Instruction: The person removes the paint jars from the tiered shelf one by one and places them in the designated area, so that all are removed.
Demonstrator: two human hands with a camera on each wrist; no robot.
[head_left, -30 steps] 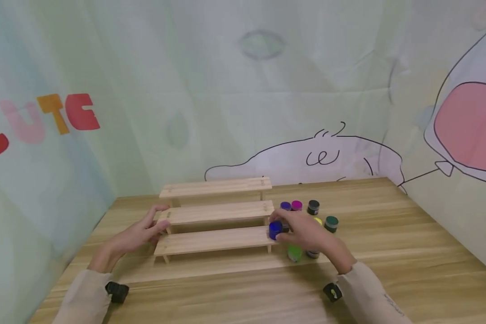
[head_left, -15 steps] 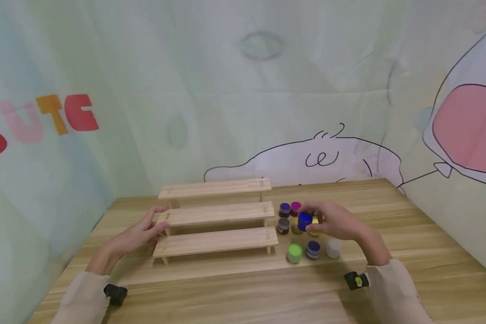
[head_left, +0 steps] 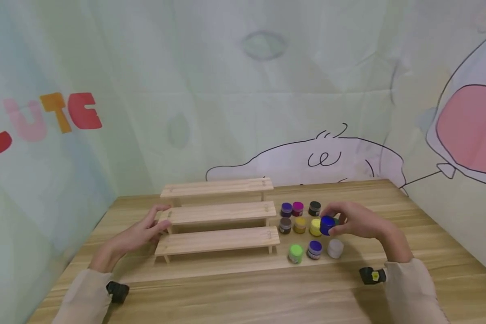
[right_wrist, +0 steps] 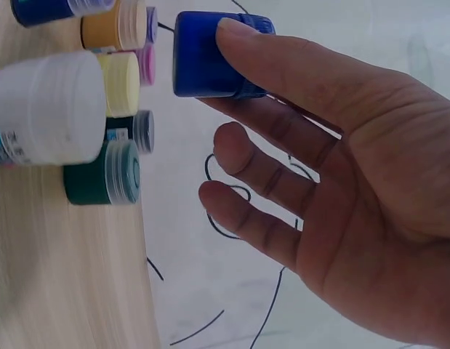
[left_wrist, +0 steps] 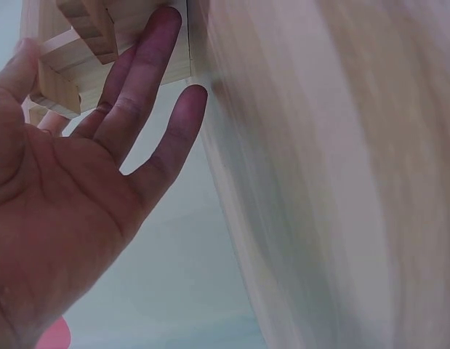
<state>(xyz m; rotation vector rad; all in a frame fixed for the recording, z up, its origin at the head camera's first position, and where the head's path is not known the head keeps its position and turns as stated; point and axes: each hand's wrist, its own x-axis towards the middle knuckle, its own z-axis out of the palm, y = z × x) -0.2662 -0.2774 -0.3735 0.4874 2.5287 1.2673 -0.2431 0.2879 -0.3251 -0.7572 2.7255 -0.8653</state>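
Note:
A three-tier wooden display stand (head_left: 216, 213) stands on the wood-grain table. At its left end, my left hand (head_left: 139, 231) holds the middle tier between thumb and index finger. In the left wrist view the other fingers (left_wrist: 130, 102) stretch out under the wood. My right hand (head_left: 360, 220) pinches a blue paint jar (head_left: 327, 225) between thumb and fingers, raised over the table at the right of the jar group. In the right wrist view the jar (right_wrist: 214, 54) is plain blue and its remaining fingers hang loosely bent. A green jar (right_wrist: 101, 174) is partly hidden behind it in the head view.
Small paint jars stand right of the stand: light green (head_left: 295, 254), dark blue (head_left: 314, 249), white (head_left: 335, 248), brown (head_left: 285, 225), ochre (head_left: 300, 224), yellow (head_left: 315, 227), purple-blue (head_left: 286, 209), magenta (head_left: 297, 208) and black (head_left: 314, 208). A printed curtain (head_left: 210, 90) hangs behind the table.
My right hand has carried the blue jar from the right end of the bottom tier rightward over the other jars. My left hand keeps its place on the stand.

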